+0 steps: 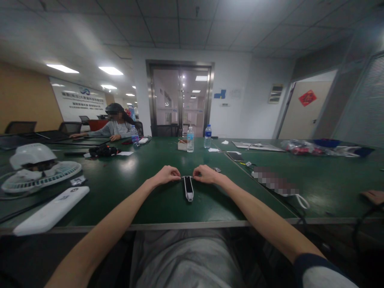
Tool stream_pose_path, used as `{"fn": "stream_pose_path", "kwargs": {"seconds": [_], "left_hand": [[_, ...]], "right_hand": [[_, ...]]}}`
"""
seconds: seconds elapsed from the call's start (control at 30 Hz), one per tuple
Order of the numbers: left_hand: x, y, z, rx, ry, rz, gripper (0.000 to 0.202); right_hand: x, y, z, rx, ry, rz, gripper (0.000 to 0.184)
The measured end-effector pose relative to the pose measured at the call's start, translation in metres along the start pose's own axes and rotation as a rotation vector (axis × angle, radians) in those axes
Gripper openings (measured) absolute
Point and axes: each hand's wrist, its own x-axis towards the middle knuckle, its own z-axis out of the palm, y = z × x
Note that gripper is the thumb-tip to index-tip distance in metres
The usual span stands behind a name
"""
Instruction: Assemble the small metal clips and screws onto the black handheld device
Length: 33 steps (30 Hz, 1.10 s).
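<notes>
A slim white device with a black top face [188, 187] lies on the green table in front of me, its narrow white end towards me. Across its far end runs a thin bar, too small to make out well. My left hand [168, 174] is closed in a pinch at the bar's left end. At the opposite end, the fingers of my right hand [205, 174] are likewise pinched together. Both wrists hover low over the tabletop. A small metallic piece [217, 170] lies just beyond my right hand.
Water bottles [190, 140] stand further back beside a small box [182, 145]. Left are a white helmet [33, 157] and a long white case [52, 210]. A cord runs by a blurred-out item [274, 182] at right. Another person [117, 126] sits across the table.
</notes>
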Motion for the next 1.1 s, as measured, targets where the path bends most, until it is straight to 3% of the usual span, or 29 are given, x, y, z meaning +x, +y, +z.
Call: {"fn": "stream_pose_path", "kwargs": {"seconds": [0.6, 1.1], "left_hand": [[-0.002, 0.013, 0.006, -0.188, 0.043, -0.203, 0.032], [0.002, 0.015, 0.012, -0.261, 0.044, -0.225, 0.032]], "right_hand": [[-0.004, -0.002, -0.002, -0.009, -0.003, -0.018, 0.014], [-0.001, 0.001, 0.005, 0.010, 0.009, -0.038, 0.014]]}}
